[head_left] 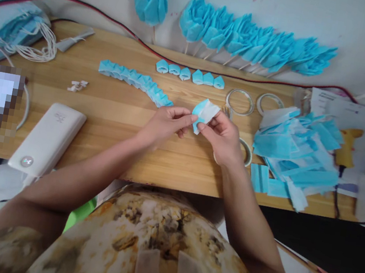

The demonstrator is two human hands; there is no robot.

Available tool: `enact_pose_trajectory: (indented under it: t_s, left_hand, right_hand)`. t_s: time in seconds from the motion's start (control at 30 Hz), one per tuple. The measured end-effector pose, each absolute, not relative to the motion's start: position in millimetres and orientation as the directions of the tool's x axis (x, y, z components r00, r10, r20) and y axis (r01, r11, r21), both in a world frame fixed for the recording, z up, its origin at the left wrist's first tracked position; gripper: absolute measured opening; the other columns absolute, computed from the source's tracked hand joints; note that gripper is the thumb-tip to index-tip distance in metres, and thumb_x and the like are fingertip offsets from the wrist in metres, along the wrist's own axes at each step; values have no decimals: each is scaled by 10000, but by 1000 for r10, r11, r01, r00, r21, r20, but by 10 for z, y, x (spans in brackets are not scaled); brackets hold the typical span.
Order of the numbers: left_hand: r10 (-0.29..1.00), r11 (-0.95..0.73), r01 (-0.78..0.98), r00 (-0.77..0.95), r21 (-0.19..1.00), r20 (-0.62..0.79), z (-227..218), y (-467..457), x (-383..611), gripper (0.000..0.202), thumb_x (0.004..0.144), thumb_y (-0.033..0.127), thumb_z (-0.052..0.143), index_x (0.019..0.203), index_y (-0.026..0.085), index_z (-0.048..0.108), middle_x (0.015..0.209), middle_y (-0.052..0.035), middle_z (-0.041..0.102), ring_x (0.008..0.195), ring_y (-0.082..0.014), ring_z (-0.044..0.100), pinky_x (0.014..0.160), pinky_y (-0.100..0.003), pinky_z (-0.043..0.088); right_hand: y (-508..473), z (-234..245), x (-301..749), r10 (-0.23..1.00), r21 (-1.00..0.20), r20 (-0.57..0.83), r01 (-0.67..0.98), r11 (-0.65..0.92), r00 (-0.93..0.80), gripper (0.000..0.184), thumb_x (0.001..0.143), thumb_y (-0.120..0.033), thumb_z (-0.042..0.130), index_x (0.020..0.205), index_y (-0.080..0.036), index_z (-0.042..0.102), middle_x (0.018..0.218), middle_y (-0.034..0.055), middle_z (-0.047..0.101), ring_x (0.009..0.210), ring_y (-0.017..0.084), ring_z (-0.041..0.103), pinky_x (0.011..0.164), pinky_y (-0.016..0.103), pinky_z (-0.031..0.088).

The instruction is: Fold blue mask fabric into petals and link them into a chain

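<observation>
Both hands are on one thing, a small folded piece of light-blue and white soft sheet (205, 112), held up over the front half of the pale wooden table (108, 118). The left hand (166, 125) comes in from the side, thumb stretched out flat on the piece, pinching its left edge against the index finger; the other fingers curl loosely below. The right hand (222, 139) meets it, thumb pressed to the lower edge, index finger bent behind the white part, so that's a pinch too; its remaining fingers are mostly hidden, and I can't tell how they lie.

Just beyond the left hand lies a long, pleated light-blue strip (136, 80), running diagonally, its near end right by the fingers. Further back, two short rows of small folded blue blocks, one on the left (174, 69), one on the right (208, 79), three apiece! Beside the right hand, two pale ring-shaped rolls of tape (227, 100) (258, 103) lie flat, and a third roll (249, 154) peeks out from behind the wrist. Over on the right, a heaped pile of blue and white soft sheets (302, 150), with a yellow glue gun (347, 147) next to it. And along the wall, ruffled blue flowers on thin sticks (244, 34) lean in a row, one more flower (150, 1) apart to the left.
</observation>
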State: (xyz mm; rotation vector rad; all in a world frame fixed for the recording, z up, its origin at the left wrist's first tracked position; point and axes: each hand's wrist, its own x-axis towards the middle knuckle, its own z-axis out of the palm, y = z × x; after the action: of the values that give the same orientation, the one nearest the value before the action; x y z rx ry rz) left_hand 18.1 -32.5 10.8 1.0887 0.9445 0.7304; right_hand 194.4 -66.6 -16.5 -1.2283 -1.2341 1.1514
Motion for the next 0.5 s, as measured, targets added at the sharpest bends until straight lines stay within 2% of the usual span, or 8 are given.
enact_pose_trajectory:
  t_s: [0.13, 0.27, 0.5]
  left_hand:
    - [876, 247, 2, 427, 969, -224, 73, -314, 160, 247, 894, 306, 733, 707, 165, 656, 642, 27, 609, 576, -74, 529, 585, -203, 459]
    - [887, 157, 102, 423, 982, -186, 40, -306, 146, 238, 889, 296, 708, 697, 170, 649, 601, 34, 570, 558, -76, 490, 559, -200, 407]
    - [887, -41, 266, 453, 963, -88, 73, -344, 163, 271, 883, 286, 670, 639, 171, 640, 579, 38, 537, 573, -84, 412, 552, -228, 306]
  right_hand:
    - [-672, -199, 1962, 998, -998, 55, 35, 55, 12, 345, 776, -434, 868, 1035, -261, 720, 949, -10, 759, 896, 172, 695, 822, 341, 596]
    - [-675, -221, 1991, 990, -994, 107, 23, 106, 86, 304, 810, -454, 846, 1029, -275, 732, 994, -15, 756, 925, 163, 701, 882, 352, 597]
    - [-693, -160, 1998, 992, -992, 88, 94, 79, 93, 279, 803, -431, 833, 1007, -264, 745, 877, -23, 707, 818, 148, 647, 755, 311, 561]
